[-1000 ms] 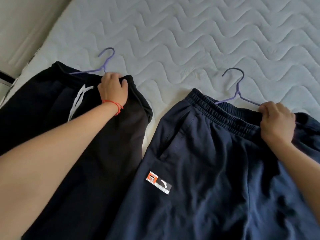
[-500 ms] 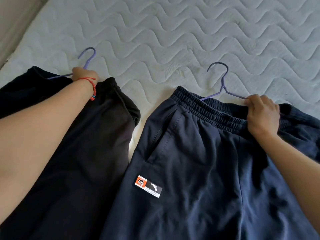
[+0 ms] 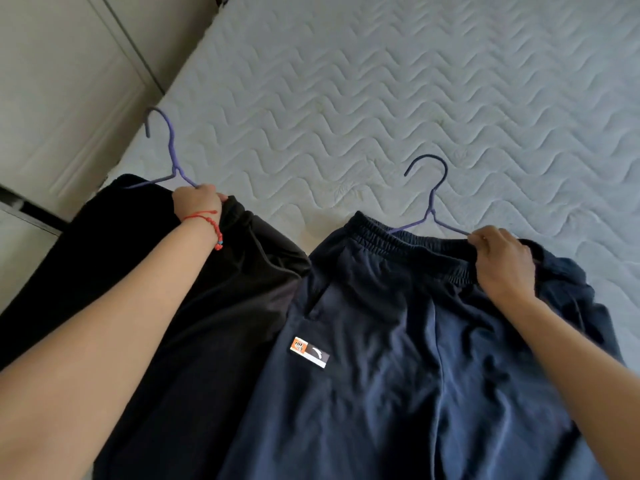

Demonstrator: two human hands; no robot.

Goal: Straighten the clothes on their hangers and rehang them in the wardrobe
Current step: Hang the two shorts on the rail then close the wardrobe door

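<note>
Two pairs of trousers lie side by side on a quilted white mattress point(image 3: 381, 98). The black trousers point(image 3: 194, 323) on the left hang on a purple hanger point(image 3: 169, 140) whose hook sticks out over the mattress edge. My left hand point(image 3: 197, 202), with a red string at the wrist, grips that hanger's right arm together with the black waistband. The navy trousers point(image 3: 381, 358) on the right carry a small orange and grey label. A second purple hanger point(image 3: 431, 199) runs through their elastic waistband, and my right hand point(image 3: 502, 261) grips its right arm and the waistband.
A pale panelled wardrobe door point(image 3: 59, 98) stands to the left of the mattress, with a dark gap point(image 3: 34, 209) below it. The far half of the mattress holds nothing.
Both hands have lifted the waistbands and hangers and drawn them together; the black trousers now touch the navy pair. The view has swung left, showing the wardrobe door.
</note>
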